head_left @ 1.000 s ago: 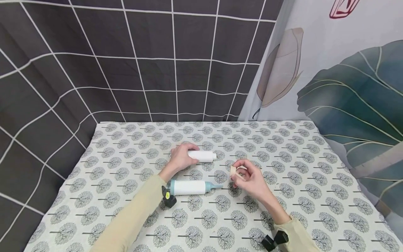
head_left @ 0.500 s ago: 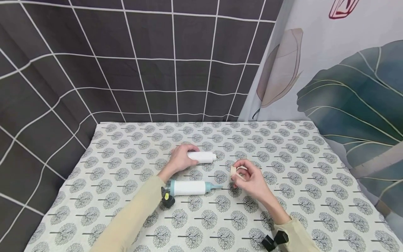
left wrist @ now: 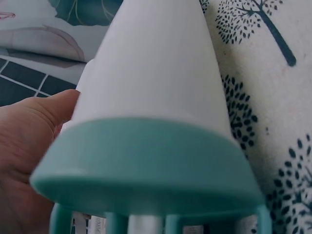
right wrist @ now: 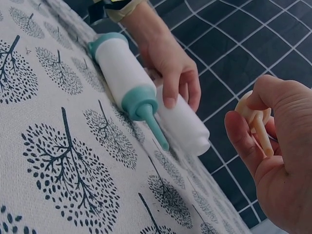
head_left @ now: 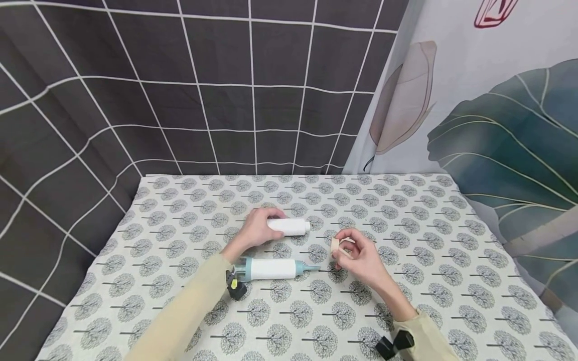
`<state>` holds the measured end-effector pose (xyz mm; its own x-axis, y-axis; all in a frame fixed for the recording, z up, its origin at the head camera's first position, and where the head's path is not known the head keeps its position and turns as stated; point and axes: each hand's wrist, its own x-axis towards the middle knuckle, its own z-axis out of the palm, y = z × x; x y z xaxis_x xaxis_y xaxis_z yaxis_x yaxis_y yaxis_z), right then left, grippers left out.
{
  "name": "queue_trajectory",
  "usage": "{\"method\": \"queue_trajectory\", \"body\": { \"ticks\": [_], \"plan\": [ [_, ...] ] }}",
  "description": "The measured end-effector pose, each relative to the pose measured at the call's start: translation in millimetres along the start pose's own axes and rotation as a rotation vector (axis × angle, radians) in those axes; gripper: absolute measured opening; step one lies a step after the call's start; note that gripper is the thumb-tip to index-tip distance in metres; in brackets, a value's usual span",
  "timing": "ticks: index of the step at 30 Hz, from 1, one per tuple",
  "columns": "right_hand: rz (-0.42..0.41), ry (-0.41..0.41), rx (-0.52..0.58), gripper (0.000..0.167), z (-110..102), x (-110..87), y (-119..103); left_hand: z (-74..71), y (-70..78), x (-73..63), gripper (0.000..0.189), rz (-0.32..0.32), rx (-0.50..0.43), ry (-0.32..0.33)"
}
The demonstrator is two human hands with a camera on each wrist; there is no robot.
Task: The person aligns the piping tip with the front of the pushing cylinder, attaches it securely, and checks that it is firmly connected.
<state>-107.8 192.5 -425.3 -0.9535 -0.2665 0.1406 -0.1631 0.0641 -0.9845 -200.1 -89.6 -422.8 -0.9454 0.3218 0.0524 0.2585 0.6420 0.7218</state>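
Observation:
My left hand point(head_left: 261, 226) grips a white bottle point(head_left: 293, 227) that lies on its side, its short neck toward the right. My right hand point(head_left: 358, 255) pinches a cream-coloured nozzle cap point(head_left: 334, 244); in the right wrist view, the thin spout of the nozzle cap point(right wrist: 263, 137) points down toward the palm. Between me and the bottle, a second white bottle with teal ends and a teal nozzle point(head_left: 273, 269) lies apart from both hands. It fills most of the left wrist view, where its teal collar point(left wrist: 146, 151) hides part of the left hand.
A tree-patterned cloth point(head_left: 253, 313) covers the table. Behind it hangs a dark curtain with white grid lines point(head_left: 275, 108), and a leaf-printed curtain point(head_left: 510, 140) hangs at the right. Black camera mounts are strapped at both wrists.
My left wrist and forearm have shifted slightly left and toward me, with the held bottle moving barely. The right hand and its nozzle cap stay in place.

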Motion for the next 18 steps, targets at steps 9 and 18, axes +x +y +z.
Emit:
{"method": "queue_trajectory", "body": {
  "ticks": [9,18],
  "plan": [
    [0.008,-0.008,0.011,0.038,0,0.6,-1,-10.0,9.0,-10.3,0.047,0.068,-0.044,-0.027],
    [-0.003,-0.009,-0.003,0.037,1,0.4,-2,-17.7,30.1,-28.5,0.047,0.068,-0.05,-0.076]
  ]
}}
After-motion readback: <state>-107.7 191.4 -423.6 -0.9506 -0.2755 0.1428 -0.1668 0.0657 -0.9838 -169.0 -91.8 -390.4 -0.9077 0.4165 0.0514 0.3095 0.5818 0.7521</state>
